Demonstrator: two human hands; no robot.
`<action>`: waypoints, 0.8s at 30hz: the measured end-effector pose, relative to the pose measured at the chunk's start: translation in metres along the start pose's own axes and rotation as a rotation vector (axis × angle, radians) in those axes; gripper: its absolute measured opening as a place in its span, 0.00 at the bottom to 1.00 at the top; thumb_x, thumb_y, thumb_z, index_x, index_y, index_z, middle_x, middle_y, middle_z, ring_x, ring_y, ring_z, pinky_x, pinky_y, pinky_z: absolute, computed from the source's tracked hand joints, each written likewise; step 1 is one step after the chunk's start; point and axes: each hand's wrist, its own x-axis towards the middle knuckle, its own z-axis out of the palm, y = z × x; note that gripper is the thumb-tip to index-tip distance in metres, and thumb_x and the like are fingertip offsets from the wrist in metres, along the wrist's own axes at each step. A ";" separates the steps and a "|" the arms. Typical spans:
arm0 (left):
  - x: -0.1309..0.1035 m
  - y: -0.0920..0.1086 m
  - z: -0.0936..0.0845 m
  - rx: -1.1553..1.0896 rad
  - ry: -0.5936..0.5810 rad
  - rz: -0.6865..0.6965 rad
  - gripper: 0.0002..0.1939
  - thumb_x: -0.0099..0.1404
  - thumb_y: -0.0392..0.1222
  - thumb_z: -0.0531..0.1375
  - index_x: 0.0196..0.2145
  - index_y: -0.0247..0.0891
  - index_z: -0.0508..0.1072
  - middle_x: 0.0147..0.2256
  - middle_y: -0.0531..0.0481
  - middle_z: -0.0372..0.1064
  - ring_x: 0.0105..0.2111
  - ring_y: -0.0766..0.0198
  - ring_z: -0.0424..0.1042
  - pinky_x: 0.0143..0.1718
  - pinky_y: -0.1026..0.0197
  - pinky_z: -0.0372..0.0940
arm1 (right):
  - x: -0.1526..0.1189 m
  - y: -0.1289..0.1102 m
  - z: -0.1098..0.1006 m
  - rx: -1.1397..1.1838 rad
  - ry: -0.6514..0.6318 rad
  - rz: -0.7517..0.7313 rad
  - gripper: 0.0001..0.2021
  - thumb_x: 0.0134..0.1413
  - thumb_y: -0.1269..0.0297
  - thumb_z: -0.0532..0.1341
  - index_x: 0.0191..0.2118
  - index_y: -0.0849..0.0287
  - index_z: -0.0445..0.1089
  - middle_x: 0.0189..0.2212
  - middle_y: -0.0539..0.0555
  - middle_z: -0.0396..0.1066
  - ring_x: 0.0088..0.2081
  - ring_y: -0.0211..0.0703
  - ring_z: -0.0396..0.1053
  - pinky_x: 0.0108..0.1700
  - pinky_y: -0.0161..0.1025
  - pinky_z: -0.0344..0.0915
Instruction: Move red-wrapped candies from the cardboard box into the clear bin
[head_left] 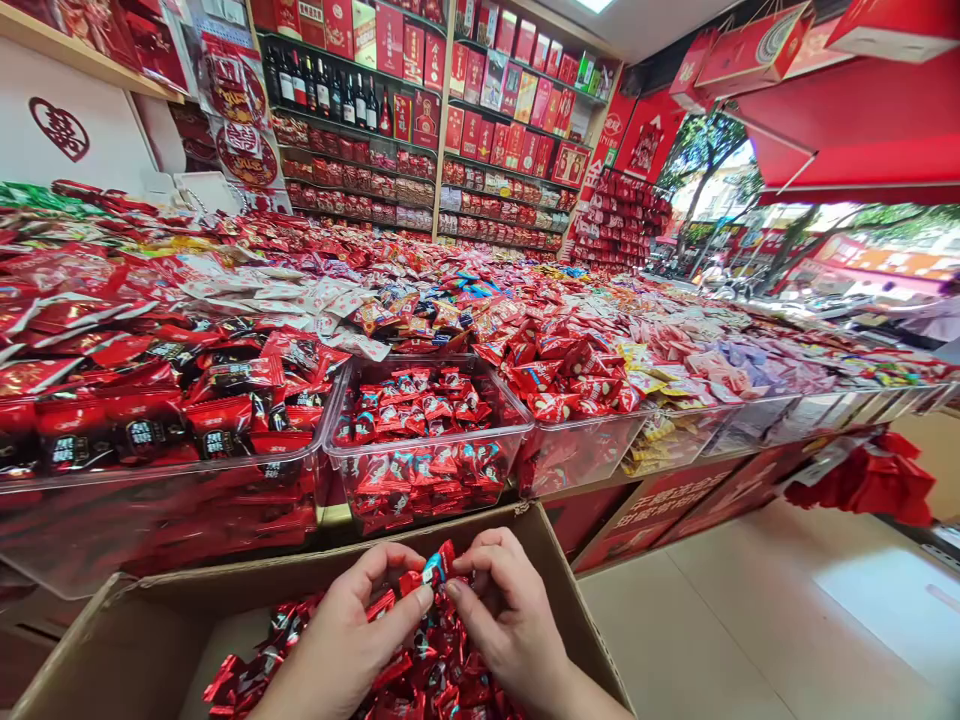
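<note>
Over an open cardboard box [172,607], my two hands meet at a small red-wrapped candy [435,569] with a light-blue patch. My left hand [360,620] pinches it from the left between thumb and fingers. From the other side, my right hand [510,605] has thumb and fingertips closed on its right end. Beneath them, many loose red candies [442,655] lie in the box, partly covered by my hands and wrists. Just beyond the box's far wall stands a clear plastic bin [429,441] filled with similar red candies.
Left of that bin, another clear bin holds red-and-black packets [217,420]. Further bins of red packets [570,375] and yellow ones run right along the counter. Shelves with bottles [322,90] and red boxes line the back. Tiled floor [720,620] shows at right, beside hanging red bags [870,480].
</note>
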 end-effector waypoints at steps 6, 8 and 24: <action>0.001 -0.005 -0.004 0.077 -0.148 -0.052 0.12 0.53 0.50 0.60 0.27 0.38 0.67 0.21 0.58 0.63 0.19 0.69 0.60 0.20 0.67 0.56 | 0.000 -0.003 -0.002 -0.017 -0.196 -0.028 0.15 0.41 0.67 0.62 0.39 0.58 0.64 0.33 0.54 0.65 0.32 0.39 0.61 0.33 0.34 0.60; 0.001 -0.007 -0.003 0.053 -0.154 -0.059 0.14 0.53 0.52 0.59 0.25 0.38 0.66 0.18 0.60 0.59 0.16 0.70 0.58 0.18 0.67 0.53 | 0.001 -0.003 -0.001 -0.036 -0.244 -0.013 0.20 0.37 0.64 0.65 0.41 0.58 0.64 0.34 0.54 0.66 0.34 0.40 0.63 0.36 0.35 0.60; -0.007 -0.008 0.003 -0.198 -0.083 -0.303 0.14 0.40 0.31 0.59 0.29 0.38 0.68 0.28 0.54 0.67 0.23 0.69 0.63 0.21 0.68 0.54 | 0.087 -0.090 -0.041 -0.259 -0.158 -0.425 0.06 0.47 0.72 0.57 0.34 0.59 0.63 0.35 0.53 0.68 0.34 0.37 0.65 0.36 0.35 0.61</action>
